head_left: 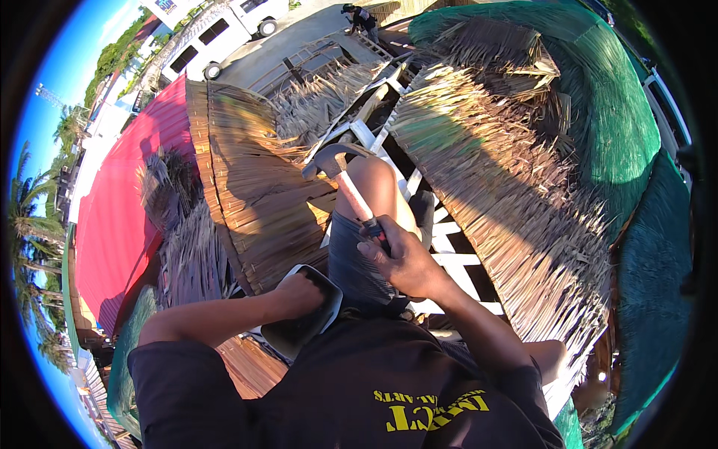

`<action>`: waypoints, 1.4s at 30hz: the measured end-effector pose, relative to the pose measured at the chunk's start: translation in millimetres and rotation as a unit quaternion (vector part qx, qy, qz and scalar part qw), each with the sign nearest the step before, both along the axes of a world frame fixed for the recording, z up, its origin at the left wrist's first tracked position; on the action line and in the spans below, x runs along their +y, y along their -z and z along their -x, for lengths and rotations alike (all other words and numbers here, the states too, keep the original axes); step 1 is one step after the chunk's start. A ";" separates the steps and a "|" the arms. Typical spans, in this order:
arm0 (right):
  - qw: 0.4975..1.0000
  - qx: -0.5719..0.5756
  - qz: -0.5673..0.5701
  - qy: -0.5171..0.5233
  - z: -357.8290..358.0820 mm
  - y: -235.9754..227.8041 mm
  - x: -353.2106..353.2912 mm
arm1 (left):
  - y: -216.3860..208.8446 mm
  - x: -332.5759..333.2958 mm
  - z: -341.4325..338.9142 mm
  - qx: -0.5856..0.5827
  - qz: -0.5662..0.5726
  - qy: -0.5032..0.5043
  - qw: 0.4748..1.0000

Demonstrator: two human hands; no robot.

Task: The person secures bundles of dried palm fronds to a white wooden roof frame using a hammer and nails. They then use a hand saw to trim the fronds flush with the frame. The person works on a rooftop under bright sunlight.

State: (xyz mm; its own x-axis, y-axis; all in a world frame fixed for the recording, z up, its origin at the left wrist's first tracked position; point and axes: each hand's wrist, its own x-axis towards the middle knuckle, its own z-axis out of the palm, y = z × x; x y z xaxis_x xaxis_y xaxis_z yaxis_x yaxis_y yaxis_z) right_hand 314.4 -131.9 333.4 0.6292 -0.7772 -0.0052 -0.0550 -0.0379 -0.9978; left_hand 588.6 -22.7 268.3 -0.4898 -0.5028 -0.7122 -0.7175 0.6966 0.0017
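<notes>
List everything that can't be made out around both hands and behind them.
All in the head view:
- Left hand: its fingers are hidden inside the dark, pale-rimmed open container.
- That container's contents: lost in shadow and behind the hand.
- Metal-headed hammer with a pale pink handle: its grip end is covered by the right hand.
- Dark-clothed co-worker: too small to tell what the hands hold.
</notes>
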 end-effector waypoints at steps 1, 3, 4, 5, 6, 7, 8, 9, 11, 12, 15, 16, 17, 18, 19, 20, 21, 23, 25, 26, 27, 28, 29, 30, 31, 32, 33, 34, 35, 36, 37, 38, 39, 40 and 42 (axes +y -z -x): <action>1.000 0.006 -0.019 -0.003 1.9 1.8 -0.4 | 0.5 -2.7 0.5 -0.018 -0.009 0.006 1.000; 0.999 0.000 -0.032 -0.006 6.2 4.5 -2.6 | -5.2 -5.0 3.6 0.003 -0.027 -0.019 0.999; 0.999 -0.004 -0.038 -0.006 9.5 5.9 -4.3 | -10.7 -6.8 7.5 0.002 -0.032 -0.030 0.999; 0.999 0.006 -0.044 -0.005 13.2 6.9 -6.4 | -18.8 -7.9 13.6 0.057 -0.052 -0.045 0.996; 0.999 -0.002 -0.028 0.016 18.5 8.3 -9.2 | -30.1 -9.1 20.6 0.099 -0.076 -0.059 0.990; 0.999 -0.009 -0.013 0.037 23.9 10.0 -12.7 | -43.1 -13.0 28.7 0.115 -0.119 -0.076 0.983; 0.998 -0.003 -0.004 0.056 31.5 12.8 -16.0 | -56.5 -23.1 38.1 0.192 -0.117 -0.068 0.972; 0.996 0.000 0.006 0.088 38.6 16.8 -20.7 | -70.3 -37.2 49.1 0.242 -0.134 -0.061 0.959; 0.987 0.034 -0.047 0.149 60.8 31.0 -30.4 | -90.3 -79.7 78.5 0.265 -0.152 -0.059 0.950; 0.979 0.061 -0.036 0.193 72.3 41.6 -34.4 | -90.1 -110.5 97.8 0.386 -0.104 -0.051 0.915; 0.937 0.096 -0.094 0.323 121.6 89.6 -39.3 | -52.3 -217.5 178.7 0.402 -0.028 -0.069 0.912; 0.917 0.098 -0.076 0.380 139.5 110.0 -35.1 | -28.6 -248.2 213.1 0.448 -0.082 -0.117 0.883; 0.885 0.133 -0.114 0.431 158.5 131.8 -29.8 | 4.6 -271.6 256.7 0.471 -0.071 -0.074 0.876; 0.854 0.151 -0.132 0.480 175.6 154.0 -19.9 | 35.7 -288.3 292.9 0.466 -0.082 -0.027 0.881; 0.821 0.173 -0.161 0.519 193.4 176.1 -7.0 | 69.1 -295.6 326.6 0.449 -0.086 0.033 0.889; 0.780 0.201 -0.245 0.540 210.7 196.4 8.9 | 104.3 -298.7 363.0 0.442 -0.076 0.094 0.889; 0.740 0.202 -0.266 0.585 225.3 216.2 25.8 | 141.0 -292.3 396.0 0.418 -0.120 0.086 0.896; 0.658 0.202 -0.318 0.653 246.5 252.2 59.2 | 206.8 -272.6 450.4 0.359 -0.205 0.067 0.908; 0.607 0.245 -0.381 0.653 263.8 285.8 92.2 | 265.4 -235.9 491.8 0.383 -0.213 0.057 0.897; 0.579 0.260 -0.413 0.654 270.6 302.2 106.5 | 290.8 -217.6 510.3 0.355 -0.249 0.000 0.901; 0.568 0.261 -0.428 0.653 275.3 316.7 120.8 | 313.6 -197.8 523.6 0.357 -0.254 -0.040 0.898; 0.558 0.263 -0.441 0.652 280.2 329.0 132.6 | 334.1 -179.1 535.1 0.306 -0.241 -0.081 0.917; 0.547 0.259 -0.464 0.647 283.4 338.7 141.9 | 352.4 -163.1 545.3 0.308 -0.232 -0.090 0.918; 0.545 0.261 -0.465 0.647 284.8 345.5 148.2 | 368.5 -149.6 552.7 0.301 -0.228 -0.100 0.921; 0.543 0.263 -0.472 0.643 285.8 350.0 153.3 | 382.6 -138.7 556.7 0.302 -0.228 -0.103 0.920; 0.538 0.265 -0.479 0.641 284.9 351.9 156.0 | 394.7 -129.1 557.5 0.294 -0.234 -0.107 0.921; 0.543 0.282 -0.469 0.637 284.5 351.6 157.6 | 406.2 -120.4 560.3 0.303 -0.252 -0.114 0.912; 0.542 0.288 -0.461 0.640 282.2 350.1 157.6 | 417.6 -115.3 563.6 0.381 -0.264 -0.093 0.881; 0.546 0.294 -0.447 0.645 280.0 347.3 157.3 | 426.7 -109.9 563.1 0.396 -0.262 -0.097 0.875; 0.547 0.302 -0.421 0.657 277.4 344.8 156.4 | 434.3 -104.6 562.9 0.411 -0.258 -0.103 0.868; 0.553 0.310 -0.392 0.667 274.6 341.9 156.0 | 440.5 -101.4 560.2 0.369 -0.222 -0.079 0.899; 0.557 0.308 -0.386 0.668 272.9 340.9 155.6 | 445.4 -97.0 559.7 0.344 -0.201 -0.050 0.916; 0.558 0.305 -0.374 0.675 270.4 339.9 155.6 | 449.0 -95.8 557.3 0.368 -0.191 -0.042 0.909; 0.555 0.295 -0.389 0.673 270.1 340.8 155.9 | 452.3 -96.3 557.4 0.361 -0.198 -0.025 0.911; 0.563 0.329 -0.388 0.651 269.1 344.9 156.8 | 455.3 -96.4 555.3 0.382 -0.198 -0.019 0.903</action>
State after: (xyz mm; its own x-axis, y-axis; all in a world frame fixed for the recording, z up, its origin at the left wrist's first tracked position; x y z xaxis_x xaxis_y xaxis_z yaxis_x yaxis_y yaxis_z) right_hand 45.3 25.0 -11.4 -0.8077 -0.1805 -0.5612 0.1004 0.8959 -0.4327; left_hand 33.3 -119.1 -187.0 -0.9018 -0.3096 -0.3014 -0.4249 0.5084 0.7490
